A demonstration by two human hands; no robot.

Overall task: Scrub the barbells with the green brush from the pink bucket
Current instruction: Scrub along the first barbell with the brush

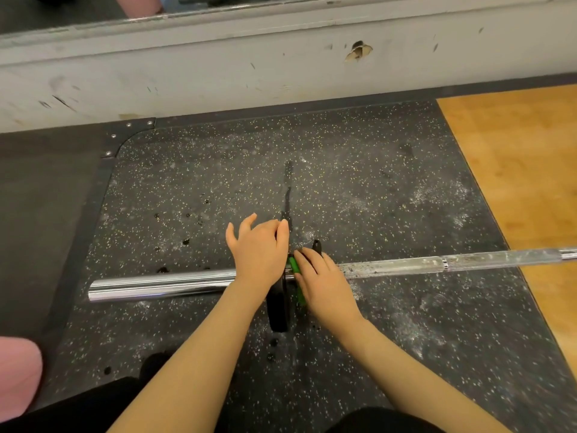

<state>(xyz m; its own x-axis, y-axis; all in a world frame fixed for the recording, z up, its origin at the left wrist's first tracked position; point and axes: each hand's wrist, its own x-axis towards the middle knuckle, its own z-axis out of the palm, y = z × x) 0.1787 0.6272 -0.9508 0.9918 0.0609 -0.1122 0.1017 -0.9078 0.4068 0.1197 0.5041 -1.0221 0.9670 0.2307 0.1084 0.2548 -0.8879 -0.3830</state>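
A steel barbell (162,284) lies across the speckled rubber mat, with a shiny sleeve on the left and a chalk-smeared shaft (437,265) running right. A thin black plate (278,307) stands on the bar near its collar. My right hand (324,285) grips the green brush (295,276), which sits against the bar right beside the plate; most of the brush is hidden under my fingers. My left hand (257,248) rests on the bar and the plate's top with its fingers spread and relaxed. The pink bucket (17,375) shows partly at the lower left edge.
A scuffed grey wall base (218,73) with a mirror above it runs along the far side. A wooden platform floor (518,170) lies to the right of the mat (359,182). Wet dark spots and white chalk dust mark the mat. My dark-clothed knees fill the bottom edge.
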